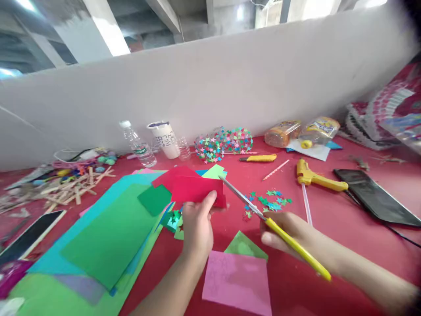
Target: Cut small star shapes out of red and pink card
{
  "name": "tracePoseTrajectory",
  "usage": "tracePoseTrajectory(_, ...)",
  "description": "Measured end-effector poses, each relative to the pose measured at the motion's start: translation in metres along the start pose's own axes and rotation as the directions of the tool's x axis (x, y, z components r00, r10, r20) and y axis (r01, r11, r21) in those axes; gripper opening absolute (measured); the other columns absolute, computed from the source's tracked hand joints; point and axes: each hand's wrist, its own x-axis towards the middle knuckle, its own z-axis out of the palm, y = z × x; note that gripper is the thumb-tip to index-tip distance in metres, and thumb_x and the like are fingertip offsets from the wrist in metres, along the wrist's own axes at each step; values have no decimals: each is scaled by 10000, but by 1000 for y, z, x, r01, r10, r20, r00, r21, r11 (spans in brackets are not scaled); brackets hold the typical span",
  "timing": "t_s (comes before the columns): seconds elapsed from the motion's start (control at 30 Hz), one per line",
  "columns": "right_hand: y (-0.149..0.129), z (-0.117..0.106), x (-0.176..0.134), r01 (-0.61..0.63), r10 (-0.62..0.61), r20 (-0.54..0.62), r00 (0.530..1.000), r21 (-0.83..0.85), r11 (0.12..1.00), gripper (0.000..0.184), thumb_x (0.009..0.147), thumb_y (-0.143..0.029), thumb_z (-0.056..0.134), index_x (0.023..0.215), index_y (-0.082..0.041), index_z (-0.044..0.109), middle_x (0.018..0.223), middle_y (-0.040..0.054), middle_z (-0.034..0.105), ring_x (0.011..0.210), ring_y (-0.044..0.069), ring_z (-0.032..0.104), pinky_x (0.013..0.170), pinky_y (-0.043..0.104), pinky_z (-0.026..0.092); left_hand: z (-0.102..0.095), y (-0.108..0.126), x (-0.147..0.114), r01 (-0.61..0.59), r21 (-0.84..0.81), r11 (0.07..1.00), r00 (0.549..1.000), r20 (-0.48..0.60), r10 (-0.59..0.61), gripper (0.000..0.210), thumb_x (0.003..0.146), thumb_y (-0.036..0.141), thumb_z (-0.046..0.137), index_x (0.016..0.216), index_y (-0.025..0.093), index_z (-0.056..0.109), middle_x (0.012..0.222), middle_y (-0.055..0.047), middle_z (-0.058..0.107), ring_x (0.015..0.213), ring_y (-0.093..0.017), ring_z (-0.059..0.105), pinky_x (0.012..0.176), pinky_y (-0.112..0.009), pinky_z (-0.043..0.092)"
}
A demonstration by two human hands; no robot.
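Observation:
A folded-looking piece of red paper [190,188] is pinched between the thumb and fingers of my left hand [198,224], held above the table. In my right hand [283,232] is a pair of scissors with yellow handles [297,246]. The blades point up and left, their tips near the paper's right edge. How far the blades are parted, I cannot tell. Small star cut-outs [272,202] in green, blue and red lie beyond my right hand. Below my hands rest a pink sheet [237,281] and a green piece of paper [246,245].
Stacked coloured sheets [108,232] cover the left side of the red table. Wooden sticks [80,186] and a phone [31,235] lie farther left. Behind stand a water bottle [140,145], a cup [166,140] and star-covered shapes [223,145]. A utility knife [259,158] and glue gun [317,177] lie right.

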Motion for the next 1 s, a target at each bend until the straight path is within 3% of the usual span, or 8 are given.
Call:
tracePoseTrajectory(0.27,-5,2,-5,16,-17,47,999,20,1000,657,870,-863,311,700,-231,367,672,-67,326,606,136,286,524,271,239,-5,1,-5,26,71,997,993,117,-34,102,720,242,783,716,158,725,602,3,698,496,-134,634,460,-235,502)
tracePoseTrajectory(0.53,-9,2,-7,-37,38,78,996,-24,999,654,865,-862,327,723,-227,398,670,-60,341,572,130,324,500,258,218,-6,1,-3,-36,93,995,994,103,26,136,745,274,760,703,161,697,594,10,675,489,-115,607,447,-219,471)
tracePoseTrajectory(0.67,-12,2,-9,-57,54,89,995,28,998,666,849,-881,328,715,-231,377,670,-69,323,576,125,316,503,256,224,-3,2,-4,-39,144,989,994,110,24,204,747,294,738,609,172,648,473,37,595,398,-97,537,446,-219,470)
tracePoseTrajectory(1.0,-20,-1,-9,-191,171,169,971,109,976,716,781,-945,273,682,-239,337,597,-89,309,498,98,319,464,239,232,3,8,-5,-7,181,983,998,58,-4,205,682,297,749,564,173,637,439,33,577,369,-100,518,413,-222,430)
